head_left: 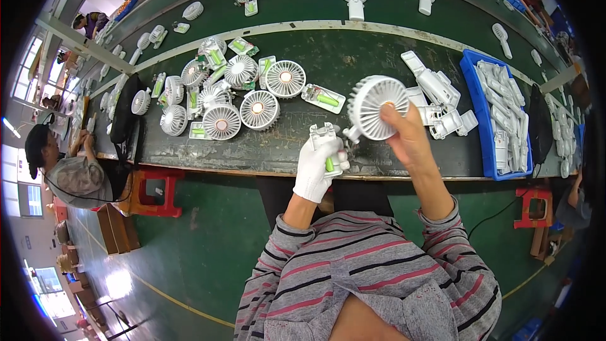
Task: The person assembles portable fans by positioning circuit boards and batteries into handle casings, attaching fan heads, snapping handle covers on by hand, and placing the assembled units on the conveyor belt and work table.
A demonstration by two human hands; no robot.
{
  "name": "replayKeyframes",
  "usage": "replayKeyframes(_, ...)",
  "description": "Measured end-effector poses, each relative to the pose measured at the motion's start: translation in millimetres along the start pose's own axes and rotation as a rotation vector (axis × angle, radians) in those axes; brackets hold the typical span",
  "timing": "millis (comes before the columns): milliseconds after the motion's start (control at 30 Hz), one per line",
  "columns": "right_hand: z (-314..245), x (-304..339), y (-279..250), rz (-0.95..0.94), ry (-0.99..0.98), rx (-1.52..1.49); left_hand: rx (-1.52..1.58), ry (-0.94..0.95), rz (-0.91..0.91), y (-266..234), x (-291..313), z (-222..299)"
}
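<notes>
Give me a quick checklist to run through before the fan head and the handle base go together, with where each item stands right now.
1. Left hand has a firm hold on the white handle base with the green part: ok, gloved fingers wrap it.
2. Right hand holds the round white fan head: ok, gripped at its right edge.
3. The head's stem lines up with the top of the base: cannot tell, the joint is too small to read.
4. The two parts are raised off the dark workbench: ok.
5. More fan heads within reach: ok, a pile lies to the left.
6. Blue tray of white parts at hand: ok, on the right.
</notes>
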State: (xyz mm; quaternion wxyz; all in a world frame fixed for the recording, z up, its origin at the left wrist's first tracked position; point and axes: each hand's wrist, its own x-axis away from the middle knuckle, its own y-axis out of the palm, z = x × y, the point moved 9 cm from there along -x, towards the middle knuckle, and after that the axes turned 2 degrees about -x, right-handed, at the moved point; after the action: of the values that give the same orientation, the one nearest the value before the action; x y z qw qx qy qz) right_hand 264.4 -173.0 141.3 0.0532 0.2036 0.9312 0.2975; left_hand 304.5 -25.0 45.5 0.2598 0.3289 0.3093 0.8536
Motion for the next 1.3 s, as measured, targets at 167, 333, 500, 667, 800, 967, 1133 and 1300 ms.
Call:
replayKeyframes(167,36,-28,-8,0.029,0.048,0.192,-0.197,-0.104,-0.034,12,3,-9)
replayKeyframes(333,54,-42,-24,0.033,0.11,0.341,-0.301,-0.145,-0.114,7,-4,-15)
replayKeyframes(500,60,-51,-22,-0.072,0.304,0.482,-0.234,-0.159,-0.195,19,3,-11)
replayKeyframes(667,72,-53,-10,-0.163,0.355,0.64,-0.394,-0.105,-0.149,5,-1,-9)
replayKeyframes(800,76,-51,-15,-0.152,0.268,0.652,-0.38,-0.154,0.013,-7,-4,-17)
replayKeyframes(967,36,-24,-11,-0.186,-0.103,0.775,-0.074,-0.218,0.043,-17,-8,-21)
replayKeyframes(1133,37,-6,6,-0.361,-0.128,0.867,-0.069,-0.221,0.054,-16,-12,-22)
replayKeyframes(1300,38,0,12,-0.429,-0.125,0.889,-0.157,-0.225,0.046,-9,-11,-24)
